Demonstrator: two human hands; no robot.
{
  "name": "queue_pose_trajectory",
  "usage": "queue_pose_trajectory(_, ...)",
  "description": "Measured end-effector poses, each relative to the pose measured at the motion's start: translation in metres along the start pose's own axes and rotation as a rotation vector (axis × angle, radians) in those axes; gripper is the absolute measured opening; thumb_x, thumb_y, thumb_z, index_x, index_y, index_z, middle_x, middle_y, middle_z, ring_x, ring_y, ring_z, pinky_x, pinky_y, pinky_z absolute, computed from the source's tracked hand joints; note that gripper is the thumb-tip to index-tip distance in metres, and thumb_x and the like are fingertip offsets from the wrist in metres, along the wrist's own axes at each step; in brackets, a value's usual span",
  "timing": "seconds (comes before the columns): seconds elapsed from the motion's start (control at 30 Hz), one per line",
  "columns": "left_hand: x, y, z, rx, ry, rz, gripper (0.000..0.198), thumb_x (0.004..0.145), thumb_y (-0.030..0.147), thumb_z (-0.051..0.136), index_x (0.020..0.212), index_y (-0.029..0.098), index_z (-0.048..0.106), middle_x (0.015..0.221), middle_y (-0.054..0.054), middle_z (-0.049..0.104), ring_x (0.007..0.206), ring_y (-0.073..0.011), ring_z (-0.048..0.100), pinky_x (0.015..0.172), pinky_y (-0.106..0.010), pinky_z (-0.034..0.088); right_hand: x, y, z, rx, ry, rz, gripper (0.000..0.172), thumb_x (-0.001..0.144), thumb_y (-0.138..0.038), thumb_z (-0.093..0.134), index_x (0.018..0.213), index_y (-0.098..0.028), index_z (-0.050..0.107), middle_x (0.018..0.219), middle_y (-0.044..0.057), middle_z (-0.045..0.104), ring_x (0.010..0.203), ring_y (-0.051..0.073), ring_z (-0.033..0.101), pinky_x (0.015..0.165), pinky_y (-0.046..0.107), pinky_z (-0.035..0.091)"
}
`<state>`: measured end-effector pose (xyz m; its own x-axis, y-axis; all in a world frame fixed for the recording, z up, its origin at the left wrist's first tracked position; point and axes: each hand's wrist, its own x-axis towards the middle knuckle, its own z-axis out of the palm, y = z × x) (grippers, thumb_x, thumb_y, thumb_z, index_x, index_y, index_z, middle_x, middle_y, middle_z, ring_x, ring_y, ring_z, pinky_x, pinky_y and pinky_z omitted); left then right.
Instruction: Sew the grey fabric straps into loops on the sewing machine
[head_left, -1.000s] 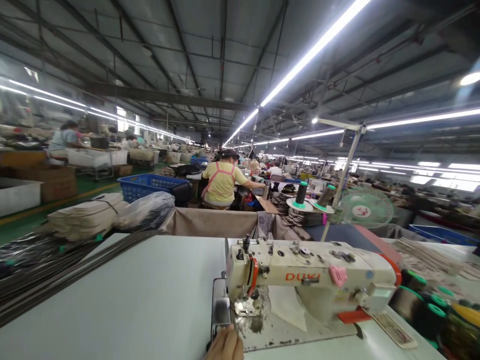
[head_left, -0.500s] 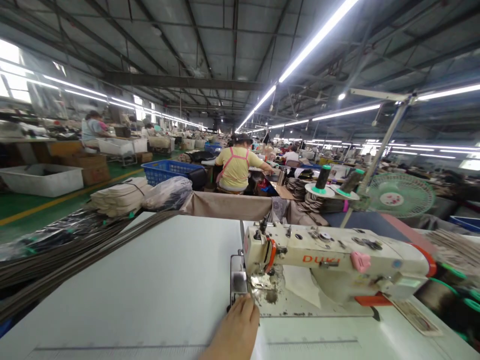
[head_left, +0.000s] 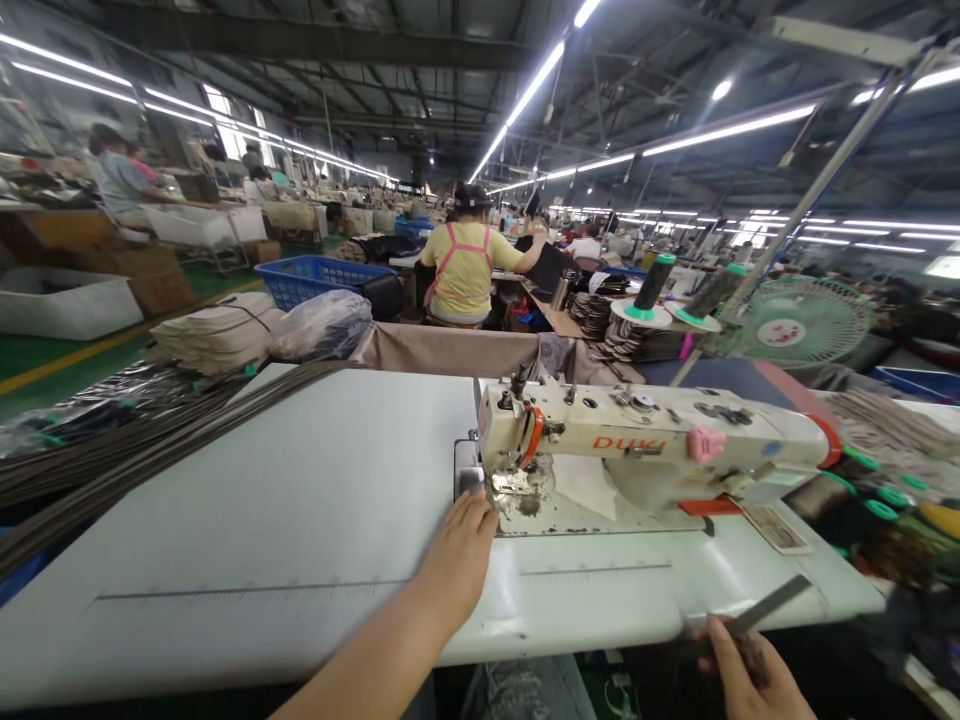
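My left hand (head_left: 457, 553) lies flat on the white sewing table (head_left: 285, 510), its fingertips right at the needle plate of the cream sewing machine (head_left: 645, 440); the fingers are stretched out and hold nothing. Low at the right, just off the table's front edge, my right hand (head_left: 746, 680) pinches one end of a thin dark strip (head_left: 769, 605) that slants up to the right over the table edge. The machine's head, with its orange lettering and pink knob, stands to the right of my left hand.
A bundle of long dark strips (head_left: 127, 450) lies along the table's left edge. Thread cones (head_left: 651, 285) and a green fan (head_left: 802, 322) stand behind the machine, green-capped spools (head_left: 885, 495) at the right. A person in a yellow shirt (head_left: 466, 268) sits ahead, near a blue crate (head_left: 319, 278).
The view has tilted down, showing the table's front edge. My left hand has come further into view beside the needle plate. My right hand with the dark strip has appeared at the lower right.
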<state>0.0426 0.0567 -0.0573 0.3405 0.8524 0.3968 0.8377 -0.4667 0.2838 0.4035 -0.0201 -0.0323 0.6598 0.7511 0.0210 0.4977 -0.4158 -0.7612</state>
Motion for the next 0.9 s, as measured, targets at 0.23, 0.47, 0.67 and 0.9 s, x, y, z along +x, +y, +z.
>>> queue_pose_trajectory(0.23,0.011,-0.011,-0.002,-0.185,0.074,-0.117,0.033,0.093,0.005,0.049,0.115,0.023,0.066,0.134,-0.008,0.067,0.143,-0.0292,0.050,0.123,-0.059,0.036,-0.021,-0.011,0.015,0.125,-0.113,-0.098,0.065,0.065,-0.073,0.068,0.104,-0.021,0.071,0.076,0.005,0.076,0.061,0.023,0.069,0.063,0.033,0.058)
queue_pose_trajectory(0.47,0.012,-0.019,0.002,-0.319,0.138,-0.171,0.031,0.087,0.001,0.050,0.103,0.023,0.066,0.129,-0.007,0.067,0.141,-0.0275,0.050,0.122,-0.054,0.037,-0.042,-0.022,0.031,0.142,-0.269,-0.224,0.059,0.078,-0.073,0.064,0.105,-0.022,0.076,0.068,0.003,0.073,0.055,0.020,0.064,0.058,0.028,0.057)
queue_pose_trajectory(0.67,0.033,-0.047,0.012,-0.370,0.120,-0.312,0.032,0.083,0.004,0.053,0.109,0.019,0.065,0.125,-0.012,0.065,0.126,-0.0255,0.060,0.115,-0.046,0.046,-0.070,-0.048,0.061,0.134,-0.489,-0.437,0.054,0.092,-0.063,0.057,0.121,-0.020,0.074,0.085,0.006,0.078,0.077,0.022,0.072,0.075,0.027,0.059)
queue_pose_trajectory(0.9,0.085,-0.078,0.010,-0.319,0.015,-0.283,0.037,0.088,0.019,0.059,0.124,0.021,0.068,0.139,-0.011,0.063,0.136,-0.0282,0.053,0.121,-0.045,0.038,-0.098,-0.102,0.101,0.025,-0.801,-0.579,0.053,0.101,-0.041,0.043,0.150,-0.024,0.053,0.130,0.010,0.073,0.116,0.024,0.070,0.098,0.033,0.053)
